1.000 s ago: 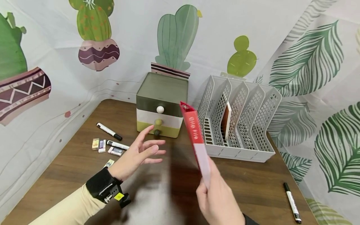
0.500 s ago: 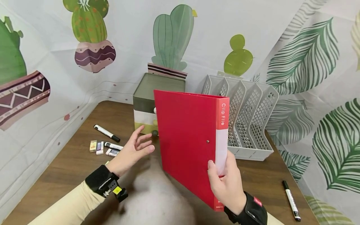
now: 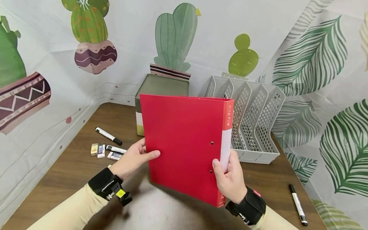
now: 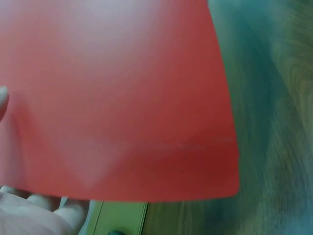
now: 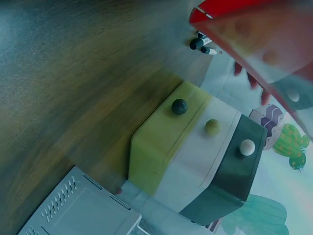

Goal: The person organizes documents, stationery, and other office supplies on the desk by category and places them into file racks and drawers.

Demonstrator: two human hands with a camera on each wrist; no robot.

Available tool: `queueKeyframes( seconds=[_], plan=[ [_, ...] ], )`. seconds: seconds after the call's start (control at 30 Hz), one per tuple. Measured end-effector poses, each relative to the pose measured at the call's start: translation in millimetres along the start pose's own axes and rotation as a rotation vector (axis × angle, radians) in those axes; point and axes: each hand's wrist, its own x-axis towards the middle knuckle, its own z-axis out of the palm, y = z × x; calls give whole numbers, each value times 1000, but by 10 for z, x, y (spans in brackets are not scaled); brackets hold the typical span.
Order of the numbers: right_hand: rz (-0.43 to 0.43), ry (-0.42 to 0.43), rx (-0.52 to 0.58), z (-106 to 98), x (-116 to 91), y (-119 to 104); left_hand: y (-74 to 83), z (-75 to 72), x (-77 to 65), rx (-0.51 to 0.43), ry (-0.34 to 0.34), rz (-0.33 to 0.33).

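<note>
A red clip file folder (image 3: 184, 143) is held upright over the table, its lettered spine on the right. My right hand (image 3: 231, 179) grips the spine side low down, thumb on the front cover beside two small metal rivets. At the opposite edge, my left hand (image 3: 132, 159) has its thumb across the front and its fingers behind. The left wrist view is mostly filled by the red cover (image 4: 122, 98), with the left fingers (image 4: 39, 215) past its edge. Left fingertips also show behind the folder in the right wrist view.
Behind the folder stands a small drawer box (image 3: 164, 84) with round knobs (image 5: 179, 106). A grey file rack (image 3: 254, 156) is to its right. Markers (image 3: 107, 135) and erasers (image 3: 101, 151) lie at left; another marker (image 3: 298, 204) lies far right.
The folder has turned from edge-on to show its front cover, and shifted left slightly. The left hand has gone from open beside it to holding its left edge.
</note>
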Motion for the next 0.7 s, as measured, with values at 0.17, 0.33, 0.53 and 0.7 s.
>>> queueKeyframes(
  seconds=[0.17, 0.33, 0.53, 0.7],
  plan=[
    [70, -14, 52, 0, 19, 40, 13, 35, -14, 32, 35, 19],
    [126, -59, 80, -22, 40, 126, 21, 68, -18, 33, 106, 35],
    [232, -167, 96, -73, 110, 214, 51, 72, -22, 67, 200, 35],
    [278, -196, 110, -106, 128, 260, 64, 65, -21, 89, 202, 34]
  ],
)
